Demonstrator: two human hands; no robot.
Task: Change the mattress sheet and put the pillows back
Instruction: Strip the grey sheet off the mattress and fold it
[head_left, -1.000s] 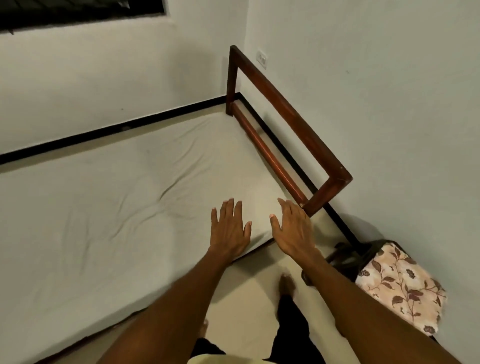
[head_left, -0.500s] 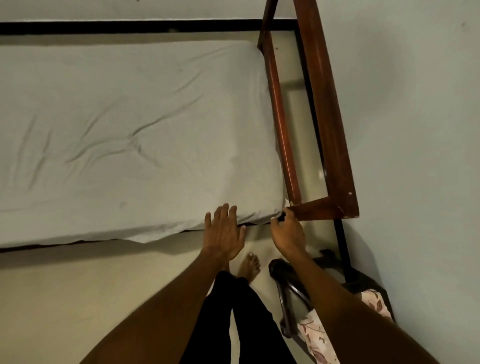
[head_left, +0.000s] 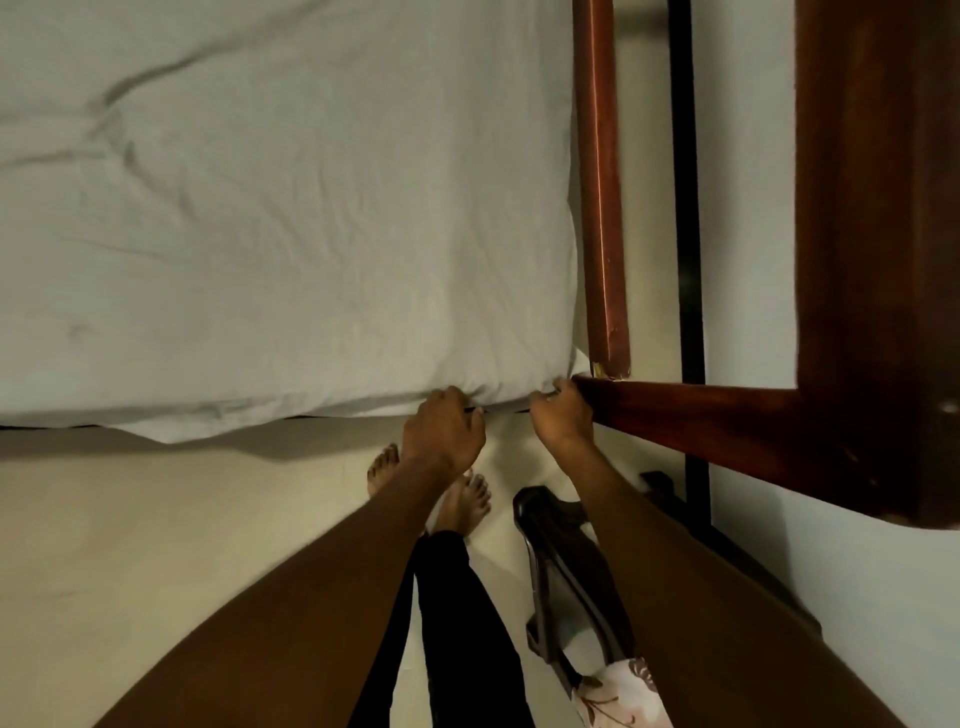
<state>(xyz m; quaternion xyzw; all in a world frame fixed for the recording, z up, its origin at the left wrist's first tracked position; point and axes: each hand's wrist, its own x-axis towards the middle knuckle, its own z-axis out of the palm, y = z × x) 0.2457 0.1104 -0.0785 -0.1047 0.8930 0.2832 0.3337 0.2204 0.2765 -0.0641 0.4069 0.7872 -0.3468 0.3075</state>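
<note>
A wrinkled white sheet (head_left: 291, 249) covers the mattress, which fills the upper left of the head view. Its near edge hangs loose over the mattress side, lower at the left. My left hand (head_left: 444, 434) grips the sheet's edge at the near right corner, fingers curled under it. My right hand (head_left: 563, 418) pinches the sheet right at the corner, against the wooden bed frame (head_left: 675, 410). A floral pillow (head_left: 618, 691) shows at the bottom, partly hidden behind my right arm.
The brown headboard frame (head_left: 862, 260) stands along the white wall at right, with an inner rail (head_left: 600, 182) beside the mattress. A dark chair (head_left: 561, 571) holding the pillow stands by my right leg. My bare feet are on the pale floor (head_left: 130, 545).
I have leaned in over the bed corner. Both hands went from flat and open above the mattress to curled on the sheet's edge at the corner.
</note>
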